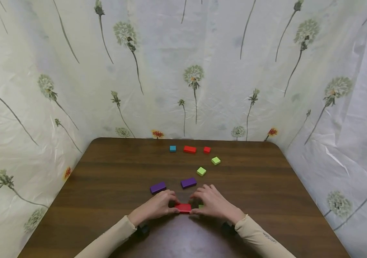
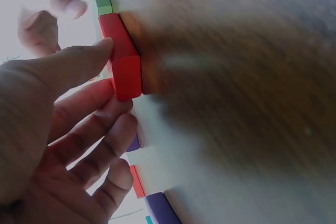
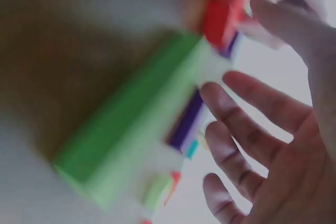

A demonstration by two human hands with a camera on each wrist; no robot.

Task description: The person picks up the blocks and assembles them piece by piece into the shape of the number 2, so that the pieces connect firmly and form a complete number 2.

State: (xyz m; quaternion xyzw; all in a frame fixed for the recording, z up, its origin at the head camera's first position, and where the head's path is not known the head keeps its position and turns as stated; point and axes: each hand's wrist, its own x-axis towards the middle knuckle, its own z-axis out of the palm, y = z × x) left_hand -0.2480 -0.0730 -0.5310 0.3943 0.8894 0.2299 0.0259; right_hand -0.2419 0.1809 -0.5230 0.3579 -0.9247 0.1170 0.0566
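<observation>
A red block (image 1: 183, 208) lies on the table between the two hands. My left hand (image 1: 158, 205) pinches its left end, the thumb on the near side and the fingers behind, as the left wrist view shows. At the block's other end is my right hand (image 1: 215, 203), thumb and fingers apart, with nothing gripped. Beneath that hand, a long green block (image 3: 128, 114) rests on the tabletop, mostly hidden by it in the head view. Just beyond the hands lie two purple blocks, one on the left (image 1: 158, 187) and one in the middle (image 1: 188, 183).
Two light green blocks, a nearer one (image 1: 201, 171) and a farther one (image 1: 216, 161), sit right of centre on the brown table (image 1: 115, 168). Near the back edge stand a blue block (image 1: 172, 148), a longer red block (image 1: 189, 149) and a small red block (image 1: 207, 149). A flowered curtain (image 1: 164, 89) surrounds the table.
</observation>
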